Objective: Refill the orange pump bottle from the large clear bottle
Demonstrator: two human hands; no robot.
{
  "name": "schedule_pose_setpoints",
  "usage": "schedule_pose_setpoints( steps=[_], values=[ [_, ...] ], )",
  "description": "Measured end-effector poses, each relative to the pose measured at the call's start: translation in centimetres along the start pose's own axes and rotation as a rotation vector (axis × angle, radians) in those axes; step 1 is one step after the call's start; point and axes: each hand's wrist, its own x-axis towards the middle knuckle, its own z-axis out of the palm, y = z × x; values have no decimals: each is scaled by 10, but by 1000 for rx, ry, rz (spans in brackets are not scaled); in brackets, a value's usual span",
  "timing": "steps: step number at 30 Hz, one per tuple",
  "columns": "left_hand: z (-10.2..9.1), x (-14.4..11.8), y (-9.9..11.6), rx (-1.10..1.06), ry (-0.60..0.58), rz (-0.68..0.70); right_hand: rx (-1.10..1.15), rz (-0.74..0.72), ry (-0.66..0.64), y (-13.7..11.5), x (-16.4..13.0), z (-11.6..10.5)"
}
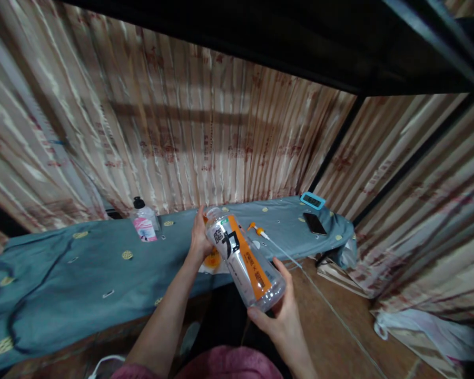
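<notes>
The person is holding a clear plastic bottle [243,258] with an orange-and-black label, tilted, neck pointing up and away toward the curtain [205,121], base toward the body; the bottle is hanging in the air in front of the blue-covered ledge [82,263], not resting on it. The left hand [200,239] is gripping the neck end, fingers closed around it just below the cap area; the cap itself is too hidden to tell. The right hand [282,308] is cupping the base, fingers curled under and thumb lying along the side, pressing on the bottle. On the ledge, a small bottle with a black cap and pink label [144,220] is standing upright, well apart to the left; an orange-tipped cable [260,232] is lying just behind the held bottle; a dark phone [314,222] is lying flat near the far right end, beside a small blue clock [312,200].
</notes>
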Motion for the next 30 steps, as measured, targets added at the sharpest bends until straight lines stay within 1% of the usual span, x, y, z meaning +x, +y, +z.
schedule_pose_setpoints(
  steps=[1,2,5,9,12,15,19,24,30],
  values=[
    [-1,-1,2,2,-9,-6,-22,5,0,-1,0,-1],
    [-2,-2,3,7,6,-21,-43,12,2,-3,0,-1],
    [-4,-4,4,1,27,-5,-98,52,15,-10,1,0],
    [-7,-4,-1,12,50,-2,-103,99,9,-18,1,6],
    [-7,-6,-2,47,50,5,-104,88,-9,-19,2,4],
    [-5,-7,3,82,24,12,-120,51,1,-10,6,-6],
    [2,-7,11,139,-15,9,-101,18,-12,9,13,-20],
    [7,-7,13,160,18,27,-52,-22,42,20,17,-23],
    [6,-7,12,161,19,31,-105,5,-43,27,24,-35]
  ],
)
